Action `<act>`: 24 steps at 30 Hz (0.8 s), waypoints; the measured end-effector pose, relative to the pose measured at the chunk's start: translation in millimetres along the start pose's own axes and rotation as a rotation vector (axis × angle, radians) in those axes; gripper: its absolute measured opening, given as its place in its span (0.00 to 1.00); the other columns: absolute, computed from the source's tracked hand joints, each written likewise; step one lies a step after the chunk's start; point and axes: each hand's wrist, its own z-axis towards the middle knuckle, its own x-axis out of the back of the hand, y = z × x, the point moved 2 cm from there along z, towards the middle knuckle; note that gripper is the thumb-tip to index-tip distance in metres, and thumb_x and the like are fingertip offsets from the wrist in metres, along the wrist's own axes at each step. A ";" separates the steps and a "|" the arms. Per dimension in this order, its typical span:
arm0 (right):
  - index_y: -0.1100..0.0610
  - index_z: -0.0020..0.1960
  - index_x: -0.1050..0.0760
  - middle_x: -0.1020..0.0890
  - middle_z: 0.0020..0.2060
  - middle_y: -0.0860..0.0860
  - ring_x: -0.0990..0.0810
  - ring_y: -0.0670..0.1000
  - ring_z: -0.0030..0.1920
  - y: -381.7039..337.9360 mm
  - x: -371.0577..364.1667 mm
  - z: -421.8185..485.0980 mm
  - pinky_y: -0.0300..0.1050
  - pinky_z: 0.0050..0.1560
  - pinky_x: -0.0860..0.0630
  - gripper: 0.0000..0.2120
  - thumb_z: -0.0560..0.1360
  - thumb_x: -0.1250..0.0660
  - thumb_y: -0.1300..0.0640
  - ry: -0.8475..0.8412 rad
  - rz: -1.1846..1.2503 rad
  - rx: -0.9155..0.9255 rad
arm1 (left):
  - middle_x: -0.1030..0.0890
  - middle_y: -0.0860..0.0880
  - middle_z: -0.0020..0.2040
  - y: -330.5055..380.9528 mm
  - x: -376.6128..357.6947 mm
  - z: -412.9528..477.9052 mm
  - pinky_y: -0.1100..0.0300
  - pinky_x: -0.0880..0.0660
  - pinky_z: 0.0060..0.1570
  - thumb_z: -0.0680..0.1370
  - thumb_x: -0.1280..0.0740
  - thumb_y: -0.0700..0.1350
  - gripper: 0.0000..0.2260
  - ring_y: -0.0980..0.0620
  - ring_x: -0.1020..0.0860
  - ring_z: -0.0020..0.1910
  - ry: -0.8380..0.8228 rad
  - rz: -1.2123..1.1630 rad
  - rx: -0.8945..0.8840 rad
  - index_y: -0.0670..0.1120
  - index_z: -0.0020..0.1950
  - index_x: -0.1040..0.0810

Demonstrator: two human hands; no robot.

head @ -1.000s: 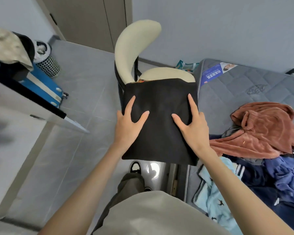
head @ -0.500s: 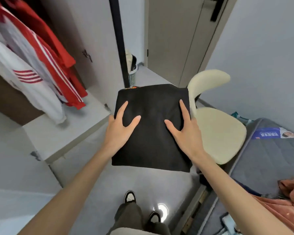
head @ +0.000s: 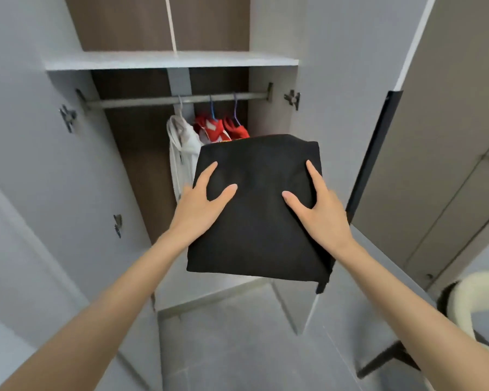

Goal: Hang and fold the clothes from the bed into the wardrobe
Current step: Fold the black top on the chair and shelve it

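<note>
I hold a folded black garment (head: 259,221) flat in the air in front of the open wardrobe (head: 170,60). My left hand (head: 199,204) grips its left edge and my right hand (head: 319,213) grips its right edge. Each thumb and forefinger lies on top; the other fingers are hidden beneath the cloth. Behind it, a white garment (head: 181,142) and red garments (head: 220,131) hang from the rail (head: 141,103). The bed is out of view.
The wardrobe's left door (head: 40,165) and right door (head: 378,153) stand open on either side of me. A grey shelf runs above the rail. A cream chair (head: 480,294) on black legs stands at the lower right on the grey tiled floor.
I have turned left from the bed and chair to face the wardrobe, carrying the black garment with the same two-handed grip and lifting it higher.
</note>
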 end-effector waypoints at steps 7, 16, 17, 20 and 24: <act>0.36 0.76 0.47 0.25 0.63 0.46 0.26 0.51 0.63 -106.5 -25.6 117.7 0.47 0.62 0.29 0.36 0.73 0.34 0.36 0.043 0.078 0.180 | 0.35 0.40 0.71 25.2 108.4 108.8 0.52 0.34 0.62 0.74 0.39 0.68 0.30 0.44 0.33 0.69 0.131 0.029 -0.093 0.70 0.73 0.47; 0.38 0.76 0.45 0.29 0.69 0.41 0.29 0.47 0.67 -198.3 -33.6 276.1 0.39 0.61 0.33 0.37 0.72 0.32 0.37 0.067 0.149 0.344 | 0.33 0.47 0.71 66.3 191.6 251.6 0.47 0.31 0.67 0.75 0.37 0.65 0.31 0.47 0.31 0.69 0.211 -0.073 -0.219 0.63 0.75 0.43; 0.39 0.76 0.44 0.29 0.69 0.41 0.29 0.47 0.68 -203.7 -36.8 295.4 0.38 0.59 0.34 0.37 0.72 0.32 0.37 0.069 0.142 0.359 | 0.33 0.48 0.72 67.8 196.0 267.9 0.47 0.31 0.67 0.75 0.36 0.64 0.30 0.47 0.31 0.68 0.223 -0.085 -0.216 0.64 0.75 0.43; 0.41 0.76 0.43 0.30 0.70 0.41 0.30 0.47 0.68 -215.3 -45.3 356.0 0.37 0.59 0.36 0.37 0.72 0.32 0.37 0.067 0.135 0.408 | 0.35 0.46 0.72 71.2 204.5 319.3 0.50 0.31 0.66 0.74 0.36 0.65 0.30 0.45 0.30 0.66 0.279 -0.092 -0.190 0.65 0.74 0.42; 0.42 0.76 0.41 0.30 0.70 0.42 0.29 0.48 0.68 -220.9 -53.5 441.6 0.38 0.61 0.34 0.37 0.71 0.30 0.39 0.040 0.159 0.445 | 0.35 0.45 0.73 80.1 204.9 395.3 0.50 0.32 0.67 0.74 0.37 0.65 0.30 0.44 0.31 0.68 0.321 -0.070 -0.178 0.65 0.74 0.43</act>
